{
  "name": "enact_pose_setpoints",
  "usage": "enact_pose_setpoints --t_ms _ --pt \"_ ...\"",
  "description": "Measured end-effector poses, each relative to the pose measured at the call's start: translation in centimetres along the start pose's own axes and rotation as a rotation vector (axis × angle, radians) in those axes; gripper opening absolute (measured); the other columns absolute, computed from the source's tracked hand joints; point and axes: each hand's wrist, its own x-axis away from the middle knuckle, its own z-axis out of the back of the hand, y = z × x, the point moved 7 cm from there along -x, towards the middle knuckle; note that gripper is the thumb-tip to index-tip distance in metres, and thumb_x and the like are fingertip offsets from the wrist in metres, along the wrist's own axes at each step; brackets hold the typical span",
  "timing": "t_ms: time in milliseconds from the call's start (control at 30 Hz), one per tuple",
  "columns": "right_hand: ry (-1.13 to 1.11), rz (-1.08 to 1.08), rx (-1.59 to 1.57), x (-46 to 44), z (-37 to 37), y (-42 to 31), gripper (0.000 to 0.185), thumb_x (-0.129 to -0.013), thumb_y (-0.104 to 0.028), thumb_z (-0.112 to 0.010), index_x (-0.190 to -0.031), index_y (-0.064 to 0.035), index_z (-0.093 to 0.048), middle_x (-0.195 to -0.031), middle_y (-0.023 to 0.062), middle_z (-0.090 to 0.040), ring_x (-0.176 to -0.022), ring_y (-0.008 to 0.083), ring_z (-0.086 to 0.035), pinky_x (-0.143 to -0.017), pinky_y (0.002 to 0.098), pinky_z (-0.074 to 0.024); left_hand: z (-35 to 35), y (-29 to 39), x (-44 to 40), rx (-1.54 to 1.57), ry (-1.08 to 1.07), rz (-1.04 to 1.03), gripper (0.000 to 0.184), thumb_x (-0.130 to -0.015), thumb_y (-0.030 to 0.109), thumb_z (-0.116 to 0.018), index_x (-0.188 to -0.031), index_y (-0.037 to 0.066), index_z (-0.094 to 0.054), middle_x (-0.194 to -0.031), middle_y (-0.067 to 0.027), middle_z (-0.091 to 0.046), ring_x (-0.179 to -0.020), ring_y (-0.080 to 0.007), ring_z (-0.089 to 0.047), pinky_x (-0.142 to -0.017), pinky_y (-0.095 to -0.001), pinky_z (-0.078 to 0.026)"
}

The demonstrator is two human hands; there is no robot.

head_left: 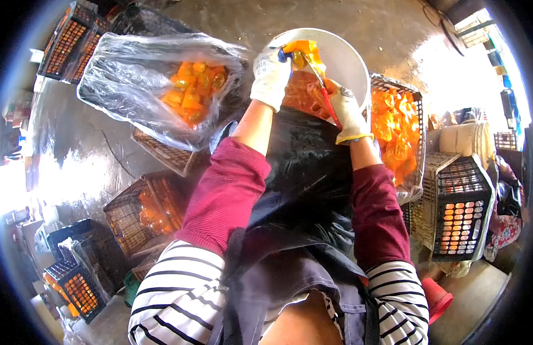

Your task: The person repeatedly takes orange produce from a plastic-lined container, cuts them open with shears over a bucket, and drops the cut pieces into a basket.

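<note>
My left hand (272, 75), in a white glove with blue at the fingertips, is closed around a shiny orange piece that looks like pepper (310, 53). My right hand (345, 109), also gloved, grips a red-handled knife (331, 106) whose thin blade points up and left against the piece. Both hands are over a white bucket (351, 60), which holds reddish-orange scraps (301, 92). The fingertips of my right hand are partly hidden.
Left of the bucket, a plastic-lined crate (114, 63) holds cut orange pieces (191, 92). At right stands a crate full of glossy orange pieces (396, 132). Stacked crates (459, 213) are farther right, and more crates (142, 213) lie lower left. A red container (436, 299) sits low right.
</note>
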Motion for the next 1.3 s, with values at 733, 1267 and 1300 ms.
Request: enact_pose_setpoints --t_ms 733,1267,1300 --pt "-0.160 -0.277 -0.392 0.8 -0.5 -1.2 0.032 -0.089 -0.019 -0.062 -0.118 -0.0050 -0.058 -0.088 0.0062 -0.065 -0.068 0.0178 -0.065 -0.055 0.0277 -0.0511 -3.9 -3.8 -1.1 0.300 0.021 -0.018 0.034 -0.089 0.010 -0.057 -0.121 -0.001 -0.052 -0.113 -0.0123 -0.061 -0.099 -0.0187 -0.059 -0.088 -0.0275 -0.049" --pt "0.220 -0.217 -0.645 2.6 2.4 -1.9 0.021 -0.086 -0.018 -0.063 -0.104 -0.0071 -0.064 -0.083 0.0068 -0.067 -0.076 0.0172 -0.061 -0.070 0.0326 -0.0479 4.0 0.2 1.6 0.381 0.042 0.229 0.030 -0.079 0.015 -0.069 -0.107 0.007 -0.064 -0.101 -0.0058 -0.066 -0.088 -0.0129 -0.061 -0.078 -0.0242 -0.048" --pt "0.309 -0.104 -0.298 2.7 3.8 -2.8 0.023 -0.085 -0.018 -0.067 -0.104 -0.0057 -0.064 -0.084 0.0047 -0.067 -0.080 0.0161 -0.060 -0.071 0.0310 -0.0482 5.5 0.0 1.6 0.400 0.044 0.133 0.030 -0.080 0.015 -0.068 -0.109 0.007 -0.063 -0.101 -0.0055 -0.066 -0.091 -0.0134 -0.061 -0.079 -0.0247 -0.048"
